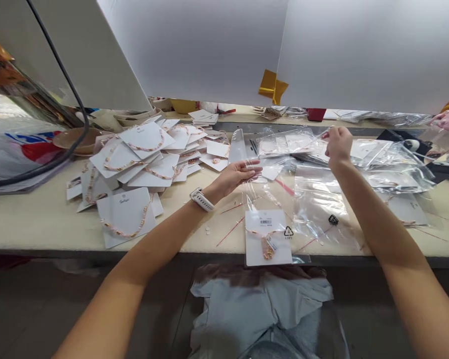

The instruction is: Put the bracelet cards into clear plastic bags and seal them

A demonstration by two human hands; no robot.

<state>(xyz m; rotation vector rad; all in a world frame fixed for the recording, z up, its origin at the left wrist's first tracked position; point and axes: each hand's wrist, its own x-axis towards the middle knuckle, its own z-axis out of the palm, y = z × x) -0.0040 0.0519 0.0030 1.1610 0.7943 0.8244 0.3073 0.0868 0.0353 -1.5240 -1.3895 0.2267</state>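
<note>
My right hand (338, 147) pinches the top edge of a clear plastic bag (284, 144), raised above the table. My left hand (234, 178) is raised palm-up, with a clear plastic edge (236, 147) standing behind its fingers. Below them, a white card (268, 238) with a barcode lies near the table edge, holding a pink beaded necklace (268, 248). A heap of white cards with similar necklaces (142, 169) lies to the left of my left hand. A white band watch (202, 199) sits on my left wrist.
Further clear bags (392, 169) lie in a loose heap at the right, and thin pink strips (230, 232) are scattered on the pale table (60, 224). White partitions (209, 50) stand at the back. A black cable (71, 99) hangs at the left, and grey cloth (258, 304) lies below the table edge.
</note>
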